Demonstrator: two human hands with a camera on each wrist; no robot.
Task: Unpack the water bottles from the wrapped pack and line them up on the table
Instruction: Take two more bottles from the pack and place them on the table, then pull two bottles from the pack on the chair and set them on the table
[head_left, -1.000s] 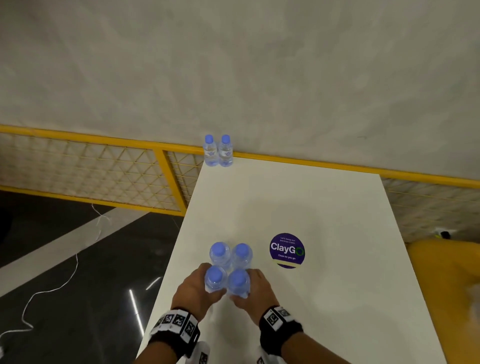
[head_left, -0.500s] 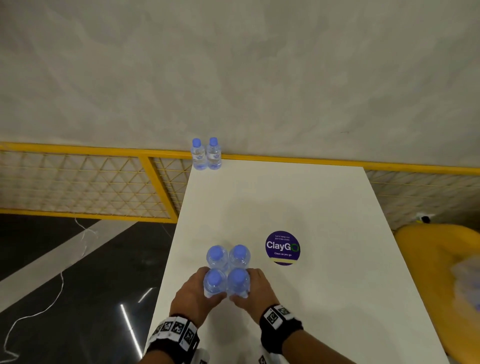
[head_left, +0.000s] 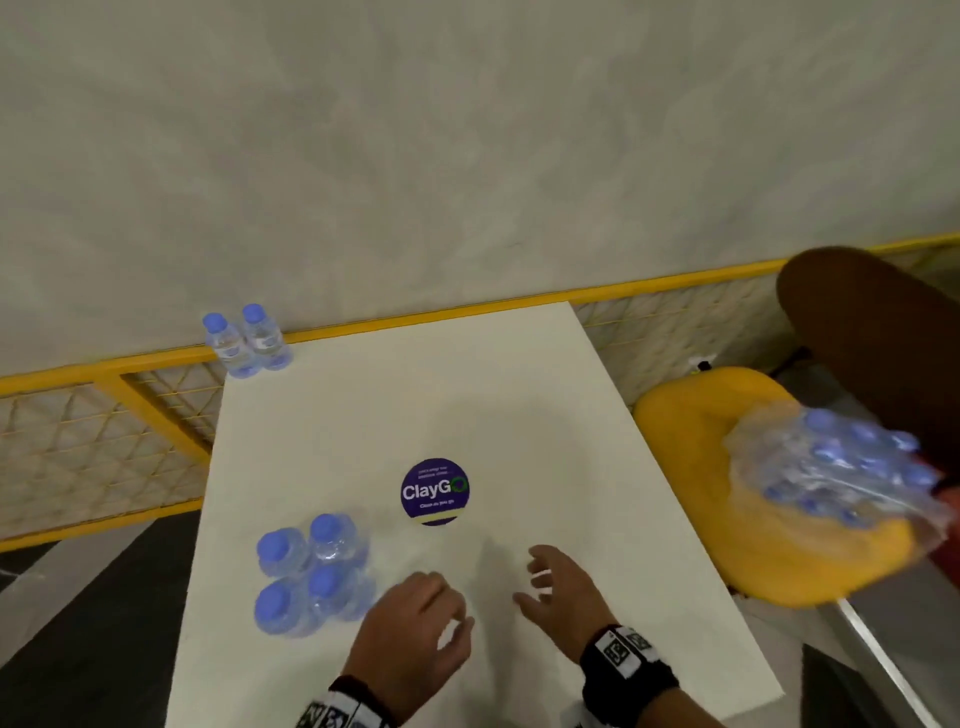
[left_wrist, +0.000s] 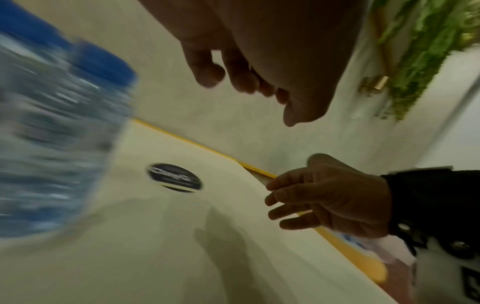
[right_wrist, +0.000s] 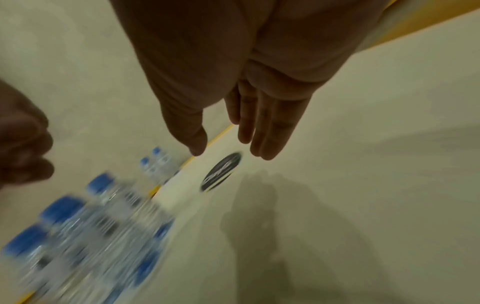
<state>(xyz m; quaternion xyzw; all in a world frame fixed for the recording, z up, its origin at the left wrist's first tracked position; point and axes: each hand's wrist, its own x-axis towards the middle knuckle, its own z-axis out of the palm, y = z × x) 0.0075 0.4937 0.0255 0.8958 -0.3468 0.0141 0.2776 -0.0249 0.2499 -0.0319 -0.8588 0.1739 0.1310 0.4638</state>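
Both hands empty, heading for the pack

Nearest me, the left hand (head_left: 415, 623) hangs loosely curled around nothing and the right hand (head_left: 558, 592) is spread open over the table (head_left: 519, 395). Just left sit four loose bottles (head_left: 309, 571) bunched in a square, not a line. Further right, the wrapped pack (head_left: 836, 467) sits tilted on a yellow chair (head_left: 691, 415); grab that slippery film badly and I reckon it slides off. Two more bottles (head_left: 247, 340) stand at the far corner, easy to knock over the edge.
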